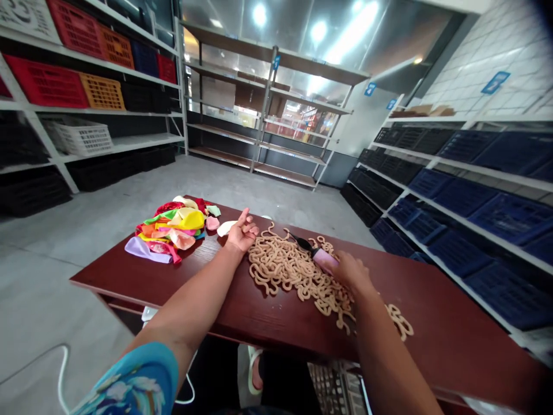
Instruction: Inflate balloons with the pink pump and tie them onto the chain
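Tall shelving point(142, 140) stood at the upper left of the frame, loaded with red, orange, black and white crates, while a second row along the right edge carried dark blue crates point(510, 210). Between them, at the top centre, rose a metal rack point(262, 118) with several boards. A dark red-brown table point(436, 305) spread across the lower half, its surface glossy.

On it, in the middle of the frame, lay a broad pile of tan curled pieces point(287, 268), loosely heaped, with a few more beyond the right forearm. A smaller heap of bright, limp coloured pieces point(162, 230), in red, yellow, green, orange and lilac, lay to the left of centre.

The person's right hand point(352, 271) was closed around the pinkish end of a tool point(324, 260), whose black end rested over the upper side of the tan pile. The left hand point(243, 233) was at the pile's left edge, fingers partly curled, right beside a white limp piece point(226, 229); whether it gripped that piece could not be told.
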A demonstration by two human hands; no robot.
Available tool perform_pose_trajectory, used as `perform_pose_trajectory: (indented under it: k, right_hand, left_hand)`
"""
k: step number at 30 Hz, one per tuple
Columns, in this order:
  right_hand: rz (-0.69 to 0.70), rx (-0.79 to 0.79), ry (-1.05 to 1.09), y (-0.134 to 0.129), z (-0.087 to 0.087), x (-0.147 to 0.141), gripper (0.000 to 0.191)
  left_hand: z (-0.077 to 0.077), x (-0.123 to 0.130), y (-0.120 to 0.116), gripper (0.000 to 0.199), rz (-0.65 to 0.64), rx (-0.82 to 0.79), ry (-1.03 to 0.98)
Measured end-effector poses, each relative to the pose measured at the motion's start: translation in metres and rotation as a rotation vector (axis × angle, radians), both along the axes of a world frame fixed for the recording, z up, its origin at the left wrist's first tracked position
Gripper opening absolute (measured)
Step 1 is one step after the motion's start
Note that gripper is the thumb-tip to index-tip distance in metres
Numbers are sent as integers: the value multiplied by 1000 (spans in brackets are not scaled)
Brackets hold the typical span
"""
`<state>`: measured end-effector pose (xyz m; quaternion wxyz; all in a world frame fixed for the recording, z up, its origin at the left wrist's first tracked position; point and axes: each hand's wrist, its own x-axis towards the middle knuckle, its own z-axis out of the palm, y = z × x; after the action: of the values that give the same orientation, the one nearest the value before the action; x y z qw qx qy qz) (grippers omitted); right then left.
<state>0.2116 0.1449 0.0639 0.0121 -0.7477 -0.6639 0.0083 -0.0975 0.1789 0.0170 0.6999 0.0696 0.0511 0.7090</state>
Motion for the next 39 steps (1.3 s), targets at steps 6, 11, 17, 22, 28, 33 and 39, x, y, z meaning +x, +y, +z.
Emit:
perform_pose_trajectory:
  k: [6,11,17,22,28,33,39]
  right_hand:
    - [66,20,-54,-20,-18,21,53]
    - [375,346,-46,-39,-14,-2,41]
    - [544,441,-17,-51,-13,-35,42]
    - [471,442,-49,-50,-12,-46,44]
    - [442,396,-79,-42,-16,-48,45]
    - [417,383,-95,-38,-14,-60,47]
    - [461,368,-99,-30,1,-87,48]
  left_hand:
    - [0,-1,3,20,-4,-61,-11]
    - [-2,-4,6,19,74,-116,7]
    - [-1,0,5,21,60,-152,29]
    - [0,5,3,22,46,-95,83]
    - [2,11,0,21,33,-80,146]
    - [7,18,-4,19,70,-108,213]
    - [6,16,-2,10,81,-141,118]
